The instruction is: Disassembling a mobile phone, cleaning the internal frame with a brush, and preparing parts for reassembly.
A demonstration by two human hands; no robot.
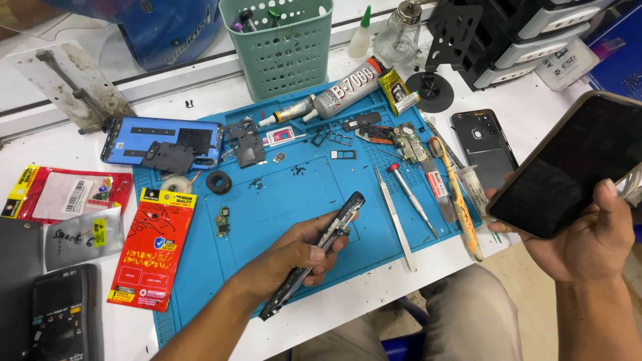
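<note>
My left hand [294,257] grips a thin black phone frame [340,220] edge-on above the blue work mat [267,194]. My right hand [588,237] holds a dark phone screen panel [568,164] tilted up at the right, off the table's edge. On the mat lie metal tweezers [396,217], a red-tipped screwdriver [411,194], an orange toothbrush [458,200], a small circuit board [223,220] and several loose phone parts. A blue phone back cover [160,144] rests at the mat's upper left.
A green perforated basket [281,43] stands at the back. Glue tubes [341,90], a glass bottle [398,33] and a black phone housing [485,144] lie nearby. Red packets [150,247] and a black multimeter [60,314] sit at left. My knees show below the table edge.
</note>
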